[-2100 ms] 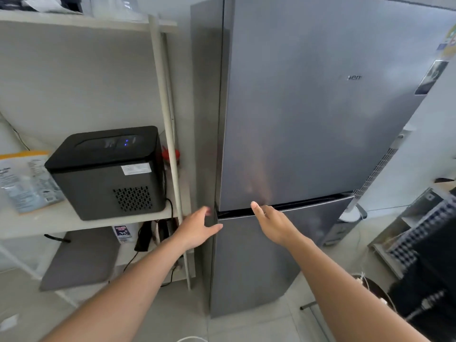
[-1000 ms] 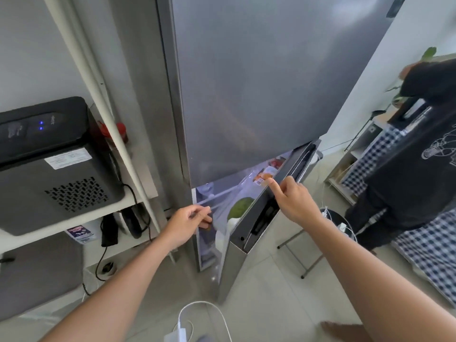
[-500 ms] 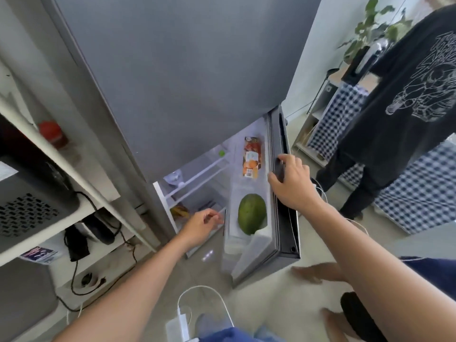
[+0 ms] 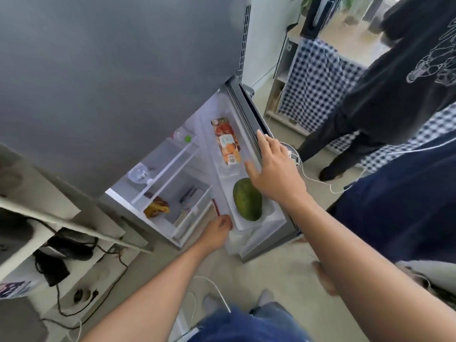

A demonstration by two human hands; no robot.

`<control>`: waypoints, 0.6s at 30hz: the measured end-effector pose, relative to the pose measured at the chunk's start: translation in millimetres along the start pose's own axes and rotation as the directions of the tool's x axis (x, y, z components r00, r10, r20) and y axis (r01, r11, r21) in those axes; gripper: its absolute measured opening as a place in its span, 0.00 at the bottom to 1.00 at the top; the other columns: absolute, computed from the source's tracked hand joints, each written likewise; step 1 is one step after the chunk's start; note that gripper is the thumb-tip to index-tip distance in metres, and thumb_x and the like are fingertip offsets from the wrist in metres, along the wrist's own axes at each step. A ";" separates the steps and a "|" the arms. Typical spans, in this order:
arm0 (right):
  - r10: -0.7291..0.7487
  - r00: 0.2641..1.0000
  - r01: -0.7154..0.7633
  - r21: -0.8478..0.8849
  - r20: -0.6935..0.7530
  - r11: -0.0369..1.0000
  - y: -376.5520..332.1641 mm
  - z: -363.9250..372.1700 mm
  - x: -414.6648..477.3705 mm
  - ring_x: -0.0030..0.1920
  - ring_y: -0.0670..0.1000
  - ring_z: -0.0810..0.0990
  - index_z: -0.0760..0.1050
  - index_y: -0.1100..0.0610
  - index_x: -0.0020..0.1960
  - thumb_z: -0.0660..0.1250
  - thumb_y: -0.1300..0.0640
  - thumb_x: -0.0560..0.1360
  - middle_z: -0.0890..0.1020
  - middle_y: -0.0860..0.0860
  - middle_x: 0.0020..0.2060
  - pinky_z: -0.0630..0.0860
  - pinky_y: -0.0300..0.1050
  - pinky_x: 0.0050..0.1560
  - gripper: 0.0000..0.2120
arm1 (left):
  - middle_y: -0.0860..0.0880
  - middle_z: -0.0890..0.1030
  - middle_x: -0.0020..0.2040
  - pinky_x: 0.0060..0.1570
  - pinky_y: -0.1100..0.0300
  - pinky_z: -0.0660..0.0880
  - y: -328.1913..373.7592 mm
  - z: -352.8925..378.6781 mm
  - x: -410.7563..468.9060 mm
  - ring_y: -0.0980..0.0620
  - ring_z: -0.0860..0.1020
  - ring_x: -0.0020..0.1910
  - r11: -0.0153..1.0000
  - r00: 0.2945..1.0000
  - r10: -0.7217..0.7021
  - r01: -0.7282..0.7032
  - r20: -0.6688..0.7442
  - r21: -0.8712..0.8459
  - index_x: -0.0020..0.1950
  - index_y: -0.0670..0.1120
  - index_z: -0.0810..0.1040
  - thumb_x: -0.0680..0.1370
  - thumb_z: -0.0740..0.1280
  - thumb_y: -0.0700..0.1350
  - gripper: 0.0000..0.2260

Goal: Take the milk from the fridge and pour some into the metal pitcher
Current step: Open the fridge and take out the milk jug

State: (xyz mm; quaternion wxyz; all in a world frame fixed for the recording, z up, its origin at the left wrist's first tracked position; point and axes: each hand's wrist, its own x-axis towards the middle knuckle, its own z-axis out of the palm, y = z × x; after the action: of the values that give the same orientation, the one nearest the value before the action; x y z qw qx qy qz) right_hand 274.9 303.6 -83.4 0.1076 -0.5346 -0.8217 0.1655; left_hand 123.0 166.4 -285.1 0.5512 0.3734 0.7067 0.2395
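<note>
The grey fridge [image 4: 123,82] has its lower door [image 4: 246,107] swung open to the right. In the door shelf stand an orange-printed carton [image 4: 228,144] and a green fruit [image 4: 247,199]. My right hand [image 4: 274,174] rests on the door's top edge with its fingers spread, just above the fruit. My left hand [image 4: 217,232] reaches low into the gap under the door shelf; its fingers are hidden. A white shape [image 4: 238,241] sits below that shelf, and I cannot tell what it is. No metal pitcher is in view.
Bananas [image 4: 156,208] lie in the fridge's clear drawer. A person in black [image 4: 394,82] stands close on the right, in front of checked cloth [image 4: 318,77]. A white shelf with black cables [image 4: 74,253] is on the left. A white cable [image 4: 214,290] runs across the floor.
The lower door went from shut to wide open. My right hand loosened from gripping the door edge to resting on it. My left hand dropped lower, under the door shelf.
</note>
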 end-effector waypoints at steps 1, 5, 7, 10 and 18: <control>0.002 1.000 -0.002 -0.008 -0.001 1.000 1.7 -1.6 0.5 0.87 0.58 0.57 0.46 0.47 0.91 0.59 0.35 0.86 0.61 0.52 0.87 0.65 0.68 0.82 0.40 | 0.41 0.88 0.62 0.57 0.54 0.76 2.7 6.0 0.6 0.38 0.84 0.66 1.000 1.000 0.002 -0.002 0.001 0.007 0.63 0.38 0.83 0.86 0.57 0.54 0.24; 0.000 1.000 0.000 -0.038 -0.005 0.999 7.7 -4.4 1.4 0.86 0.59 0.59 0.46 0.47 0.91 0.59 0.36 0.88 0.63 0.52 0.86 0.65 0.66 0.81 0.39 | 0.40 0.85 0.63 0.62 0.52 0.75 17.7 23.1 0.5 0.39 0.83 0.63 0.998 0.998 -0.057 0.057 0.013 0.016 0.60 0.38 0.83 0.92 0.56 0.45 0.17; -0.010 1.000 0.010 -0.044 -0.012 0.999 12.4 -4.3 2.8 0.84 0.59 0.61 0.47 0.48 0.91 0.59 0.38 0.88 0.65 0.53 0.84 0.68 0.66 0.80 0.37 | 0.45 0.80 0.62 0.66 0.52 0.74 19.0 28.7 4.2 0.46 0.78 0.61 0.995 0.995 -0.097 0.096 -0.028 -0.040 0.61 0.47 0.78 0.93 0.56 0.48 0.12; -0.018 0.999 0.016 -0.059 -0.028 0.998 21.9 -2.2 8.1 0.79 0.58 0.67 0.48 0.48 0.91 0.60 0.45 0.90 0.71 0.54 0.77 0.75 0.66 0.73 0.34 | 0.48 0.81 0.59 0.66 0.48 0.78 18.2 38.3 16.0 0.47 0.79 0.60 0.973 0.990 -0.140 0.135 -0.016 -0.188 0.54 0.54 0.77 0.92 0.56 0.57 0.14; -0.034 0.999 0.031 -0.103 -0.026 0.994 39.5 -3.6 14.2 0.77 0.60 0.69 0.46 0.48 0.91 0.59 0.48 0.91 0.73 0.55 0.74 0.76 0.66 0.70 0.34 | 0.55 0.82 0.77 0.82 0.45 0.72 18.9 49.6 25.7 0.52 0.79 0.76 0.816 0.984 -0.170 0.166 0.045 -0.554 0.83 0.59 0.75 0.86 0.53 0.74 0.32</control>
State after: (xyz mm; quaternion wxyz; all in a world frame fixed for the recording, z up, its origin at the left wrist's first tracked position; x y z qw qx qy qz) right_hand 303.7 331.9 -95.3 0.0942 -0.5281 -0.8362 0.1140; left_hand 172.6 194.6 -300.1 0.6525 0.1327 0.6385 0.3859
